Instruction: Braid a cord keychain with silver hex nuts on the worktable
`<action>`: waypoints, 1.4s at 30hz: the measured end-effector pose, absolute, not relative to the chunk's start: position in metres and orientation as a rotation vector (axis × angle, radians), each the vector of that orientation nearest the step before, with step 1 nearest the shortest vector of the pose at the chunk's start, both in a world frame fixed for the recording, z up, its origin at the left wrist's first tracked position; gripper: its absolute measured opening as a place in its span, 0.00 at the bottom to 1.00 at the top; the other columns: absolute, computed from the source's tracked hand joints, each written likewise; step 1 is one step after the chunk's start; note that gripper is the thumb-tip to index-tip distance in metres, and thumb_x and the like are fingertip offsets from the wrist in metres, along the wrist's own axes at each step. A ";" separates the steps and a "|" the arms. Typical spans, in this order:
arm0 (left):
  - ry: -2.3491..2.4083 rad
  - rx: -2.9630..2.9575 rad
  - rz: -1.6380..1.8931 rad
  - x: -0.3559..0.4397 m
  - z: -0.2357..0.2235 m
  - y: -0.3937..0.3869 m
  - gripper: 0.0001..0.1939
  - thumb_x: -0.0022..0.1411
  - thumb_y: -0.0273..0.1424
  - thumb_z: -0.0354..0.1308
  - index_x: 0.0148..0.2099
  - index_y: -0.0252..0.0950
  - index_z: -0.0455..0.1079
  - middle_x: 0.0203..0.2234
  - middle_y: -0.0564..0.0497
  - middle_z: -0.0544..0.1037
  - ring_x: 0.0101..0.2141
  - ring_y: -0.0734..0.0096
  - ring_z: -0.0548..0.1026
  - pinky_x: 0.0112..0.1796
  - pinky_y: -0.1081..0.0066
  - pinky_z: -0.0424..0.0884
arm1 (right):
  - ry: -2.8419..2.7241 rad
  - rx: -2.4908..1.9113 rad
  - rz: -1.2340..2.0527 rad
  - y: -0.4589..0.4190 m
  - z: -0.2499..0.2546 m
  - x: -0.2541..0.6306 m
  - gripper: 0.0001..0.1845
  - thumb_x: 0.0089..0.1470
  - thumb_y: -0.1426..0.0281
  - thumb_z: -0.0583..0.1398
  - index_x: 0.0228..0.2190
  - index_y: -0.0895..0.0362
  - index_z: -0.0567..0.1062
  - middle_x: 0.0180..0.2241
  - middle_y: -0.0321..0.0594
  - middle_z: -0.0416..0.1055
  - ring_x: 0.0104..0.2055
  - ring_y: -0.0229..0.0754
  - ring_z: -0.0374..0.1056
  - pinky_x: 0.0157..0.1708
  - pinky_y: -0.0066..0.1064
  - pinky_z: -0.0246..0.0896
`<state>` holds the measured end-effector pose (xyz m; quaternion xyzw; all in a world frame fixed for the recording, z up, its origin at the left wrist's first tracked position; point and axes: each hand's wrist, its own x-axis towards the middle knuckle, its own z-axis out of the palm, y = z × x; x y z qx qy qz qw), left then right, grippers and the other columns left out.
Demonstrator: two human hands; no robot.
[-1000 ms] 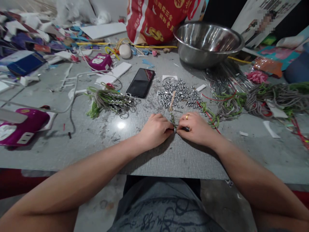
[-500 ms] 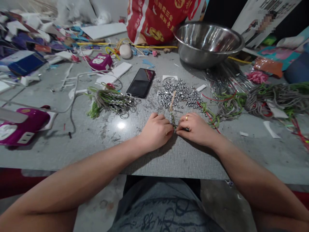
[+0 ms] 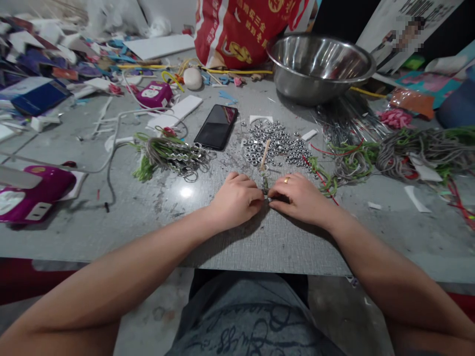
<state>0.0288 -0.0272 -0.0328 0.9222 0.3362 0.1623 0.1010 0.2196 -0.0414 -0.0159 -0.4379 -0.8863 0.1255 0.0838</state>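
Observation:
Close together over the grey table, my left hand (image 3: 240,199) and my right hand (image 3: 299,199) are both closed, fingertips pinched on a thin green-grey cord (image 3: 264,182). A small shiny bit shows between the fingertips, too small to make out. The cord runs away from me toward the foot of a short wooden stick (image 3: 265,154). A gold ring sits on a finger of my right hand. Just beyond lies a spread of silver beads (image 3: 272,136). My curled fingers hide the cord's near ends.
Left of my hands lies a bundle of beaded green-grey cords (image 3: 174,153), with a black phone (image 3: 217,127) behind it. A steel bowl (image 3: 315,91) and a red bag (image 3: 237,39) stand at the back. Loose cords (image 3: 397,153) lie right; purple power sockets (image 3: 48,185) sit left.
My hands have shifted very slightly, with the fingertips now a little closer together and a shiny bit showing between them. The other things stay where they were.

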 end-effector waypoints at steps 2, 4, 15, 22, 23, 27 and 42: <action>0.973 2.702 0.447 0.026 -0.031 -0.026 0.06 0.54 0.26 0.54 0.29 0.38 0.72 0.25 0.54 0.75 0.31 0.68 0.68 0.36 0.66 0.55 | -2.645 -1.302 0.400 -0.041 -0.015 0.220 0.05 0.50 0.69 0.61 0.31 0.58 0.74 0.31 0.41 0.72 0.38 0.45 0.66 0.39 0.37 0.53; 0.957 2.686 0.409 0.024 -0.029 -0.025 0.06 0.53 0.26 0.54 0.30 0.37 0.72 0.26 0.53 0.75 0.33 0.68 0.69 0.36 0.67 0.56 | -2.641 -1.303 0.421 -0.041 -0.015 0.220 0.05 0.50 0.70 0.61 0.31 0.58 0.74 0.31 0.41 0.72 0.38 0.45 0.66 0.39 0.37 0.54; 0.965 2.717 0.342 0.025 -0.017 -0.031 0.11 0.56 0.37 0.54 0.38 0.35 0.69 0.31 0.51 0.76 0.35 0.66 0.70 0.39 0.66 0.57 | -2.395 -1.419 0.510 -0.036 -0.002 0.238 0.07 0.52 0.72 0.55 0.28 0.57 0.73 0.28 0.39 0.71 0.31 0.39 0.64 0.34 0.32 0.56; 0.990 2.841 0.394 0.027 -0.024 -0.029 0.10 0.59 0.38 0.55 0.36 0.36 0.69 0.28 0.52 0.76 0.32 0.68 0.70 0.35 0.67 0.55 | -2.652 -1.584 0.551 -0.034 0.000 0.247 0.07 0.51 0.73 0.56 0.32 0.57 0.73 0.34 0.41 0.72 0.36 0.42 0.66 0.35 0.32 0.56; 0.992 2.858 0.403 0.027 -0.025 -0.029 0.10 0.59 0.38 0.54 0.35 0.37 0.69 0.27 0.52 0.75 0.32 0.68 0.70 0.35 0.67 0.55 | -2.673 -1.581 0.565 -0.034 0.000 0.247 0.07 0.50 0.72 0.56 0.32 0.57 0.73 0.34 0.41 0.72 0.36 0.42 0.66 0.35 0.32 0.56; 0.995 2.894 0.407 0.028 -0.028 -0.030 0.09 0.59 0.37 0.54 0.34 0.37 0.70 0.27 0.52 0.75 0.31 0.68 0.70 0.35 0.66 0.54 | -2.710 -1.527 0.620 -0.034 -0.002 0.245 0.08 0.49 0.69 0.59 0.34 0.57 0.73 0.35 0.41 0.71 0.38 0.43 0.66 0.35 0.32 0.56; 0.910 2.818 0.375 0.019 -0.022 -0.026 0.10 0.60 0.29 0.50 0.31 0.37 0.72 0.29 0.53 0.75 0.31 0.72 0.70 0.35 0.68 0.55 | -2.783 -1.567 0.664 -0.032 -0.004 0.238 0.05 0.53 0.70 0.57 0.28 0.57 0.71 0.29 0.39 0.69 0.33 0.40 0.63 0.31 0.30 0.52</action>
